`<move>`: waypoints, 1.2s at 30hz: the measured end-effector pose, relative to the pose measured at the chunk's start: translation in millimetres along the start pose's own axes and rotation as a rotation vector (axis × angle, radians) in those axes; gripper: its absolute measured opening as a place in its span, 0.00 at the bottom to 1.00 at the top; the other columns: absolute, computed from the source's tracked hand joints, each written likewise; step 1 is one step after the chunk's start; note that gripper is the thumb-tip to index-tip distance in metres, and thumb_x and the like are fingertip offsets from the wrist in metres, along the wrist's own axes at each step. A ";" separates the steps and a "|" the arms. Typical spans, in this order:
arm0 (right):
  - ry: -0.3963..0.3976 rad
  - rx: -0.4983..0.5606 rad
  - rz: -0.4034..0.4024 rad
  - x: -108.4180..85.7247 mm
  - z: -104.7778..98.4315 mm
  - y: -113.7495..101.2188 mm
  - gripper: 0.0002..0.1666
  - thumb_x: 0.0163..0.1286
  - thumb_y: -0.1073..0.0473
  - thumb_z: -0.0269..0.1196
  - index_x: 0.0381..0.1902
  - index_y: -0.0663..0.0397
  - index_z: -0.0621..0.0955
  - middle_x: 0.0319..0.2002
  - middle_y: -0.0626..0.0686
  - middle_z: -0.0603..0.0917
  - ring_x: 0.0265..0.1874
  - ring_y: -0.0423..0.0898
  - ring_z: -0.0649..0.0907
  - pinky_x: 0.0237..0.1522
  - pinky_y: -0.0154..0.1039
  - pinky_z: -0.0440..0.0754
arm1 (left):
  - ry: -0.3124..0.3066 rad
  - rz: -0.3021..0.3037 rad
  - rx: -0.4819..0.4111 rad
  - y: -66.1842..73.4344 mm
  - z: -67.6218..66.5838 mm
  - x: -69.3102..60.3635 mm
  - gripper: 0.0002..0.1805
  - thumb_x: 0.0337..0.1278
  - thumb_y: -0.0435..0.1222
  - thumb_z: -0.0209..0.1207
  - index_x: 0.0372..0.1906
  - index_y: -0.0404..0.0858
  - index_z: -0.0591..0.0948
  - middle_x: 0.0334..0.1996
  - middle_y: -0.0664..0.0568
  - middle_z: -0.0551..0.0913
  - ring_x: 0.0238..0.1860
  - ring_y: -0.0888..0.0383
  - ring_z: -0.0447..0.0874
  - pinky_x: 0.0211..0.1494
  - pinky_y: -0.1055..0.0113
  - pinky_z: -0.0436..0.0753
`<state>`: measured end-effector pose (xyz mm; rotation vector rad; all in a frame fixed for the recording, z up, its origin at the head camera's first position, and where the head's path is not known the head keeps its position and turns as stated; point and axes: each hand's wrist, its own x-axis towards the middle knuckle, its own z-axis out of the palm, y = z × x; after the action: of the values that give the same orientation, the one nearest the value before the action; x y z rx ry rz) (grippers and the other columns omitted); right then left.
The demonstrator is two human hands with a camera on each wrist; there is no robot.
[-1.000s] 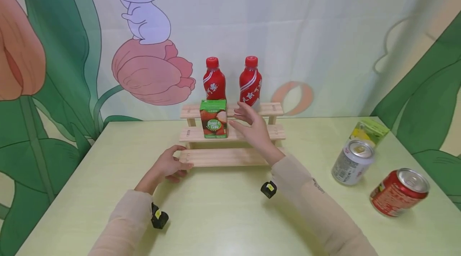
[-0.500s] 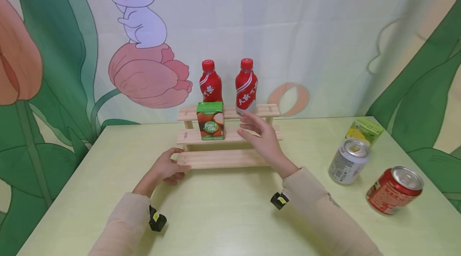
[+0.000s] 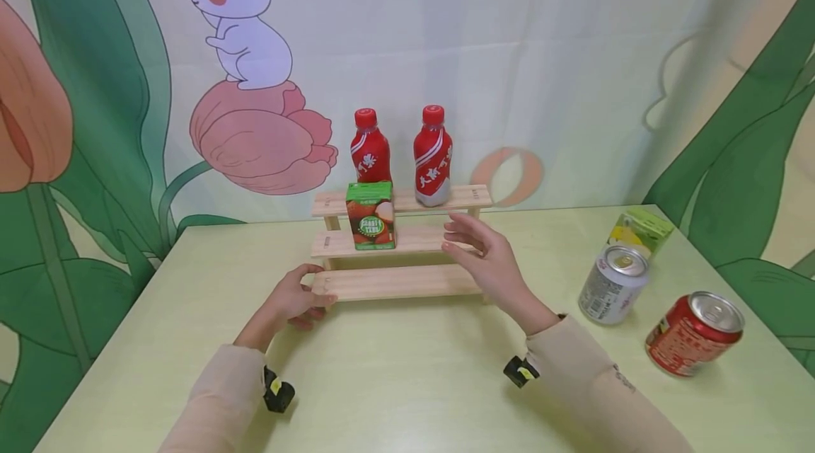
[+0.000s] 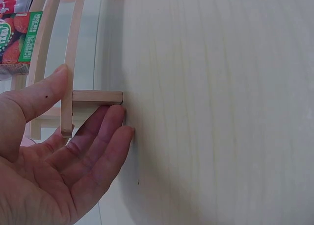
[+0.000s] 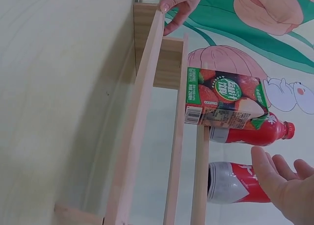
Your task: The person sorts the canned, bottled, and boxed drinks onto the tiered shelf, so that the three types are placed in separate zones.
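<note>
A three-step wooden display rack (image 3: pixel 401 282) stands on the table. My left hand (image 3: pixel 294 301) holds the left end of its lowest step, thumb (image 4: pixel 56 85) on the plank and fingers at the side and underneath. On the middle step, toward the left, a green and red juice box (image 3: pixel 371 216) stands upright. Two red bottles are on the top step: the left bottle (image 3: pixel 371 153) is partly hidden behind the box, and the right bottle (image 3: pixel 433 159) shows whole. My right hand (image 3: pixel 490 258), fingers loosely bent and holding nothing, hovers in front of the rack's right end.
At the table's right side stand a silver can (image 3: pixel 614 286), a red can (image 3: pixel 694 335) and a green and yellow drink box (image 3: pixel 642 232) partly behind the silver can. A printed curtain (image 3: pixel 573 85) hangs behind the table (image 3: pixel 395 382).
My right hand has moved right and toward me, away from beside the juice box. The left hand stays on the rack. The head view has shifted slightly.
</note>
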<state>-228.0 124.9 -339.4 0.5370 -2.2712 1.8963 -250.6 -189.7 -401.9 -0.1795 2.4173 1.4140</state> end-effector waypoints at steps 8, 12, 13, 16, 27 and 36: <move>0.023 -0.062 0.011 -14.3 -15.0 3.8 0.27 0.62 0.63 0.61 0.59 0.61 0.70 0.53 0.61 0.75 0.51 0.51 0.76 0.50 0.38 0.74 | -0.001 -0.008 0.000 1.0 0.4 -1.1 0.35 0.48 0.39 0.65 0.61 0.40 0.61 0.37 0.40 0.79 0.29 0.51 0.81 0.28 0.58 0.80; 0.024 -0.069 -0.001 -20.5 -23.2 5.3 0.27 0.63 0.62 0.61 0.59 0.61 0.69 0.53 0.62 0.74 0.51 0.52 0.76 0.47 0.32 0.75 | 0.013 -0.012 0.008 1.9 0.8 -0.5 0.35 0.50 0.38 0.64 0.62 0.41 0.60 0.38 0.41 0.79 0.29 0.52 0.81 0.27 0.58 0.80; 0.027 -0.067 -0.005 -21.8 -25.4 5.9 0.27 0.63 0.63 0.60 0.59 0.62 0.69 0.53 0.63 0.74 0.51 0.52 0.76 0.46 0.31 0.75 | 0.013 -0.011 0.010 1.7 0.7 -0.3 0.35 0.50 0.38 0.64 0.62 0.40 0.60 0.38 0.41 0.79 0.29 0.52 0.81 0.27 0.57 0.80; 0.037 -0.087 -0.001 -25.6 -33.1 7.9 0.27 0.63 0.62 0.60 0.60 0.62 0.69 0.54 0.63 0.74 0.51 0.52 0.76 0.45 0.29 0.74 | 0.012 -0.010 0.008 0.5 0.6 0.7 0.35 0.50 0.38 0.64 0.62 0.40 0.60 0.38 0.41 0.79 0.28 0.52 0.81 0.27 0.57 0.80; 0.105 -0.223 0.007 -40.8 -69.0 13.0 0.26 0.64 0.58 0.60 0.59 0.61 0.70 0.53 0.60 0.76 0.50 0.50 0.77 0.43 0.25 0.74 | 0.007 -0.006 0.001 -0.7 1.2 1.1 0.35 0.50 0.38 0.64 0.62 0.40 0.60 0.39 0.40 0.79 0.29 0.52 0.81 0.28 0.57 0.80; 0.138 -0.318 0.020 -54.8 -98.3 7.1 0.25 0.65 0.57 0.59 0.58 0.61 0.70 0.53 0.61 0.75 0.47 0.37 0.76 0.42 0.23 0.72 | -0.004 -0.004 -0.007 -2.7 1.9 3.5 0.36 0.49 0.39 0.65 0.61 0.40 0.60 0.39 0.40 0.79 0.29 0.52 0.81 0.27 0.58 0.80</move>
<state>-191.7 231.6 -344.2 0.3304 -2.4240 1.4838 -252.7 -189.1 -406.1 -0.1823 2.4078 1.4203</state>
